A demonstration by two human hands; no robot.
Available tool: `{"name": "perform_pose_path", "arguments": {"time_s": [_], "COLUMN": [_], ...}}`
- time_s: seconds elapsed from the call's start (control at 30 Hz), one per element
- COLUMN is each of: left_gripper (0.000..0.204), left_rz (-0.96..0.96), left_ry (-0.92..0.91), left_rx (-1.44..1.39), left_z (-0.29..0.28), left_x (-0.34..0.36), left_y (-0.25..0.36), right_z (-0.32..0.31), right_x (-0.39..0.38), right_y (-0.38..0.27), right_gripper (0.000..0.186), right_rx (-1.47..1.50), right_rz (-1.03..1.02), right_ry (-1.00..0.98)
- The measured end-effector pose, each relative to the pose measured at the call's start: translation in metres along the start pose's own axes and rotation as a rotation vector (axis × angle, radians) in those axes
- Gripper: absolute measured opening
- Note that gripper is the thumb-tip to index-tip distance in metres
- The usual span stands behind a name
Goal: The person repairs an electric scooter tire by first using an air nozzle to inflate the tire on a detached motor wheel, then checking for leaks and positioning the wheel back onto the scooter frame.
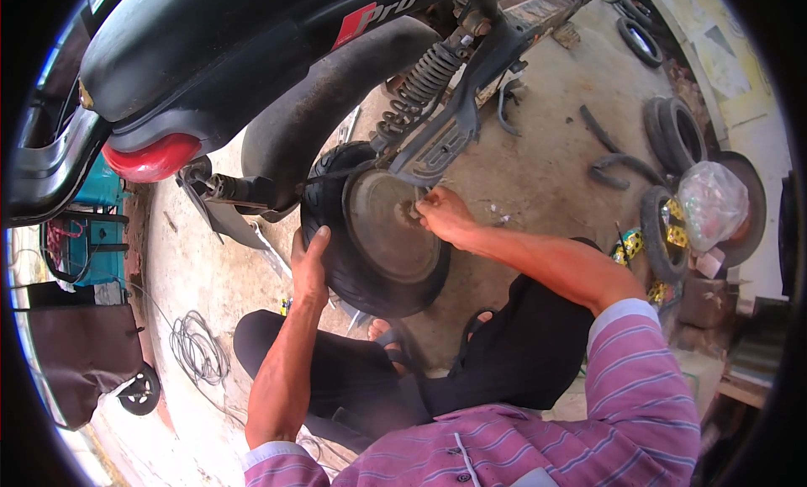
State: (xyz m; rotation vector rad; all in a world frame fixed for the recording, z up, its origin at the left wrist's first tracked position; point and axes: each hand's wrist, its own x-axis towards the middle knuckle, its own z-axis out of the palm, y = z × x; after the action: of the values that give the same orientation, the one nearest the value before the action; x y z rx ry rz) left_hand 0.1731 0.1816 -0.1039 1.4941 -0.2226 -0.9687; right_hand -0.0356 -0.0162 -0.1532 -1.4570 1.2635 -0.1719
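A scooter wheel [391,226] with a black tyre and a dusty round hub stands upright below the black rear fender [315,100]. My left hand [310,264] grips the tyre's left side, thumb up along the tread; its other fingers are mostly hidden. At the hub's centre, by the axle, the fingers of my right hand [444,215] are pinched together on a small part I cannot make out. Just above that hand, the swingarm [437,155] and a coil-spring shock absorber [420,87] reach down to the wheel.
The scooter's black body [202,50] and red tail light [151,156] overhang from the upper left. Old tyres [675,129] and a clear plastic bag [713,203] lie at the right. Coiled wire [200,348] rests on the floor at left, near a teal crate [97,243].
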Motion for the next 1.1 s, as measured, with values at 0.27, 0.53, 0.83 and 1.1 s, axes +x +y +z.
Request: {"name": "perform_pose_path", "arguments": {"time_s": [0.27, 0.53, 0.83, 1.1], "left_gripper": [0.075, 0.08, 0.076, 0.058], "left_rz": [-0.054, -0.047, -0.195, -0.147], "left_ry": [0.031, 0.226, 0.228, 0.136], "left_rx": [0.126, 0.436, 0.349, 0.249], "left_z": [0.007, 0.006, -0.016, -0.056], "left_x": [0.008, 0.005, 0.048, 0.079], "left_y": [0.005, 0.009, 0.001, -0.007], "right_z": [0.002, 0.013, 0.033, 0.068], "right_x": [0.003, 0.014, 0.037, 0.039], "right_y": [0.008, 0.011, 0.003, -0.016], "right_gripper": [0.035, 0.036, 0.033, 0.035], "right_rx": [-0.076, 0.06, 0.106, 0.035], "right_rz": [-0.034, 0.014, -0.041, -0.206], "right_ry": [0.011, -0.095, -0.075, 0.05]}}
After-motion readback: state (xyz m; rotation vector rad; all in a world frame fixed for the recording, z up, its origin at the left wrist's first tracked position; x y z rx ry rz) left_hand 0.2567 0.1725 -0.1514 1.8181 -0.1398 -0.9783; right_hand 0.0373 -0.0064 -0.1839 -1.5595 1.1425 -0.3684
